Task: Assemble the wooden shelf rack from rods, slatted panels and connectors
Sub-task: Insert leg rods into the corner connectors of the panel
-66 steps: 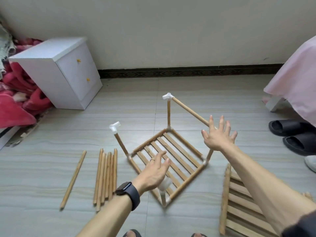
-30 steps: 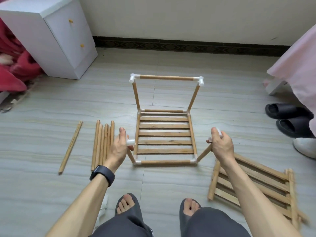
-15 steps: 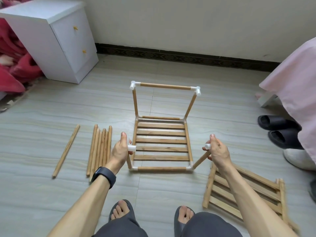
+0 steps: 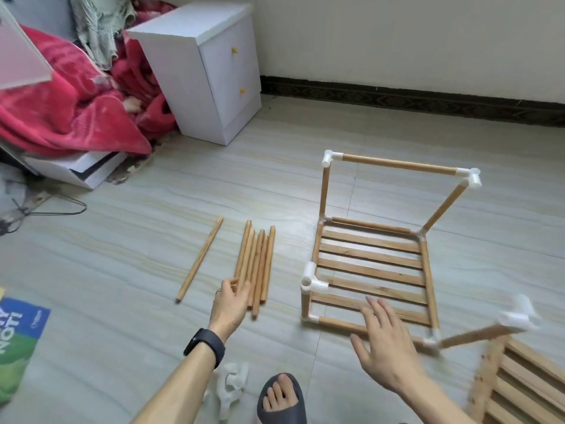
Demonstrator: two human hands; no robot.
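Note:
The partly built rack stands on the floor. Its slatted panel [image 4: 373,264] lies flat inside a rod frame, and two back uprights carry a top rod [image 4: 397,165] between white corner connectors. The front left upright ends in a white connector [image 4: 312,283]. The front right rod [image 4: 477,332] leans outward to the right, its connector blurred. My left hand [image 4: 230,301] touches the near ends of a bundle of loose rods [image 4: 256,261]. My right hand [image 4: 385,341] hovers with spread fingers over the frame's front rod, holding nothing.
A single rod [image 4: 200,258] lies left of the bundle. A second slatted panel [image 4: 519,381] lies at the bottom right. A white cabinet [image 4: 214,71] and red blanket [image 4: 61,111] are at the back left. A printed bag [image 4: 15,341], crumpled white plastic [image 4: 232,381] and my sandalled foot [image 4: 281,399] are close.
Both hands have let go of the front connectors. My left hand has moved left to the rod bundle, my right hand has opened over the front rod, and the view has turned left.

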